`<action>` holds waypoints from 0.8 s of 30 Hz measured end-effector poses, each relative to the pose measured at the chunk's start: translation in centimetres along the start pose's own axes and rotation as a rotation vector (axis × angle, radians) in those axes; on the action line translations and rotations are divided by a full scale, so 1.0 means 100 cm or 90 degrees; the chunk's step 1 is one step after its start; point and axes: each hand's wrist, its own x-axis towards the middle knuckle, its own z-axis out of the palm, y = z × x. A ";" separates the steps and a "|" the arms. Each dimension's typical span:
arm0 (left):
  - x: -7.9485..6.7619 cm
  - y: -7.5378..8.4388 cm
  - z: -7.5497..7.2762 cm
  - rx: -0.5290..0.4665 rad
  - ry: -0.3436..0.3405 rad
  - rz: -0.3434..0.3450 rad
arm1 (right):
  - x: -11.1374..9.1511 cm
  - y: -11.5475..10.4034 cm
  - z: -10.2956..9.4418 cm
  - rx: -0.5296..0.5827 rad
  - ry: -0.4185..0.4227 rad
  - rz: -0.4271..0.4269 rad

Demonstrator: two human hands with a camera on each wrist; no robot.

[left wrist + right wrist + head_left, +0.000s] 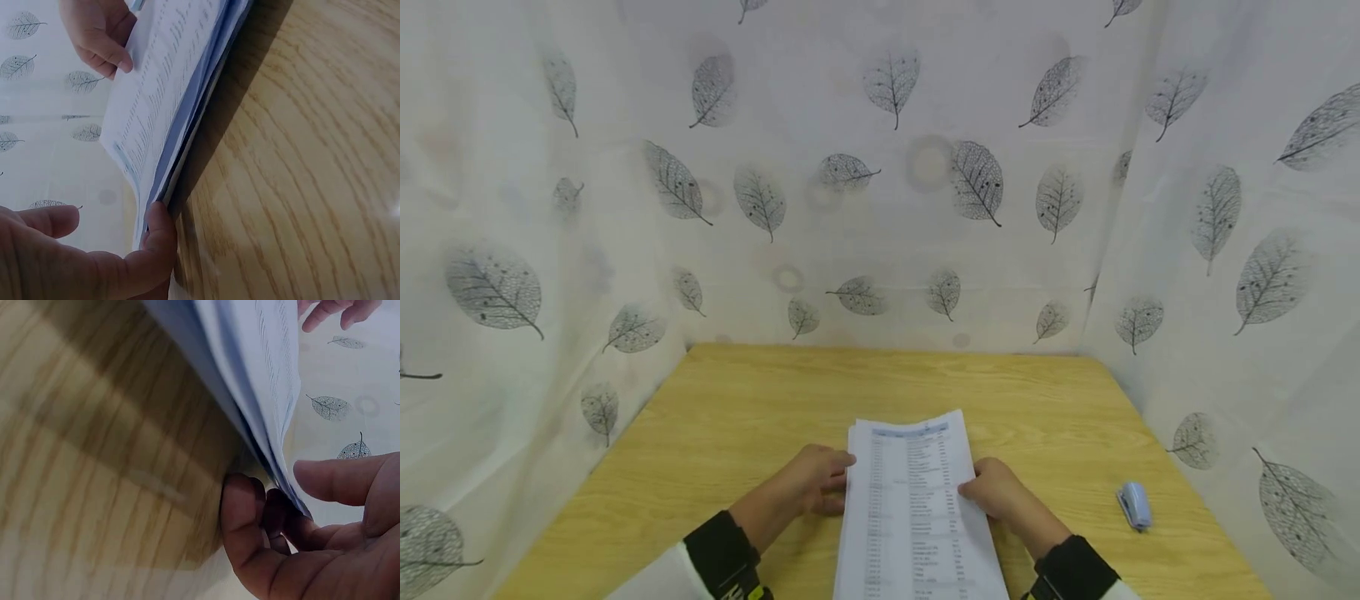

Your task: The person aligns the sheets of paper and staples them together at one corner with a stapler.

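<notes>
A stack of printed paper sheets (917, 508), its top page filled with columns of text under a blue-tinted header row, stands between my two hands. My right hand (1000, 498) grips its right edge, with the thumb over the top page. In the right wrist view the curled fingers (240, 512) reach under the sheets. At the left edge is my left hand (812, 482). A finger (161, 231) touches the side of the stack in the left wrist view, while the thumb stands apart from the paper. Along the side, the sheet edges fan slightly apart.
A small light-blue stapler (1135, 505) lies on the wooden table (760, 392) to the right of my right hand. White curtains with a grey leaf print (850, 250) enclose the table at the back and both sides.
</notes>
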 end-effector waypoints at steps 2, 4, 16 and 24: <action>0.002 0.001 0.001 -0.004 -0.003 -0.004 | -0.001 -0.001 0.002 0.009 0.008 -0.007; 0.004 0.002 0.003 0.006 -0.004 -0.002 | 0.000 -0.002 0.003 0.014 0.019 -0.006; 0.004 -0.008 0.006 0.054 -0.036 0.094 | -0.011 -0.002 0.009 0.127 0.069 -0.031; -0.008 0.011 0.007 0.045 -0.071 0.241 | -0.016 -0.021 -0.006 0.179 0.140 -0.133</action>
